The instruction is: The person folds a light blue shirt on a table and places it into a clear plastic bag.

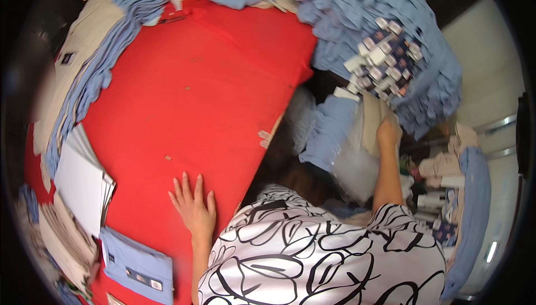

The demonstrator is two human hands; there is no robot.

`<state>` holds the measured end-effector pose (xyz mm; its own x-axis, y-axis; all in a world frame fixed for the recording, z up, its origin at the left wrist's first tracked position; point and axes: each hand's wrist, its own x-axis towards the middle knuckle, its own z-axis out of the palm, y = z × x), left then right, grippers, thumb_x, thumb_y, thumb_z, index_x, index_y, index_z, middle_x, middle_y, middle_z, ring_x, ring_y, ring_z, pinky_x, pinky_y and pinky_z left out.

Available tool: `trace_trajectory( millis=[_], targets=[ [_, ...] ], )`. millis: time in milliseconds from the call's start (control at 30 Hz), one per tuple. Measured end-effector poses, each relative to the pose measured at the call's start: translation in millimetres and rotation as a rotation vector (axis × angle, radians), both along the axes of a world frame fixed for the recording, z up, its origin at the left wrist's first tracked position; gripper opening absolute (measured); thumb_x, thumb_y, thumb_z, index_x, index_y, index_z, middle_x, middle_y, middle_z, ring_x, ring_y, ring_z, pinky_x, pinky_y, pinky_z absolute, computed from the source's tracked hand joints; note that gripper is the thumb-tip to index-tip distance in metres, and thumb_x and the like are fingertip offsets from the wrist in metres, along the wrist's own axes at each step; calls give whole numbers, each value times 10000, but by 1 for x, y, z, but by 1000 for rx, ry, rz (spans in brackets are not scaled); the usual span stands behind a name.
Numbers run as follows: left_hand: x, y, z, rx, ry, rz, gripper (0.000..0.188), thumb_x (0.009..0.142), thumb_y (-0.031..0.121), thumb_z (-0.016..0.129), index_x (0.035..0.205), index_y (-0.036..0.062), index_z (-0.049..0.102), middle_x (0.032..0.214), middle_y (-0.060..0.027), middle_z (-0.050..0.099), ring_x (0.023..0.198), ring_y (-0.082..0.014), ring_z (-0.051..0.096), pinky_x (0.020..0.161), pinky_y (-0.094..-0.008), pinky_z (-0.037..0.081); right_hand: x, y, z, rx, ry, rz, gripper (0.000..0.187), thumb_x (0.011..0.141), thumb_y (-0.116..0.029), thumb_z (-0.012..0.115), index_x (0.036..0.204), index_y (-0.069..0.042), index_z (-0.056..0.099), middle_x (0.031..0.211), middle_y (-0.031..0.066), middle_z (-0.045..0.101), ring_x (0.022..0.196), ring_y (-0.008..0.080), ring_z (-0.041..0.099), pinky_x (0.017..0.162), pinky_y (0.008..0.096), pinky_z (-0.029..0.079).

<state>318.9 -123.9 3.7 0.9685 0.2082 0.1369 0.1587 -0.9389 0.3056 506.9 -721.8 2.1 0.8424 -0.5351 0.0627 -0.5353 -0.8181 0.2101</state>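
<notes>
My left hand rests on the red-covered table, its fingers spread and nothing in it. Off to the right, beyond the table edge, my right hand is closed on a folded beige garment; its fingertips are partly hidden. Against that garment lies a bundle of folded light blue garments. Clear plastic wrap hangs below and around them. A heap of dark blue and white tags sits just beyond my right hand.
Loose blue garments pile up at the far right. Layered blue and beige garments line the table's left side. Nearer are white sheets, folded beige garments and a folded blue shirt. Shelved clothing stands at right.
</notes>
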Motion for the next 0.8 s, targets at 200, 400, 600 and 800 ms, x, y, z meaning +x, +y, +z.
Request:
trace_trajectory(
  millis=[200,400,600,800],
  targets=[
    [11,5,-5,-127,-55,-73,524,864,342,681,1362,205,589,1541,-117,387,1482,-345,228,1195,-579,124,-47,-74,-103,-27,-42,86,599,942,-391,595,1418,-43,487,1376,206,549,1287,370,498,1066,490,396],
    [-5,11,3,-222,-130,0,439,920,317,626,1334,172,607,1501,-126,438,1434,-338,332,1187,-561,194,55,131,-40,154,-355,452,358,955,-230,587,1281,-84,599,1291,179,584,1182,351,550,1016,458,422],
    [-25,29,22,-555,-226,157,339,961,220,591,1281,112,622,1416,-123,524,1329,-295,477,1159,-503,306,35,434,26,901,-358,1404,193,943,-80,577,1106,-24,664,1289,147,589,1202,335,506,1041,430,379],
    [-72,58,65,-438,-446,414,280,951,181,610,1215,95,652,1268,-93,637,1213,-271,579,1127,-492,359,-30,599,21,1157,-29,1908,212,879,-8,610,1066,-52,700,1278,118,601,1221,326,506,1023,424,432]
  ],
)
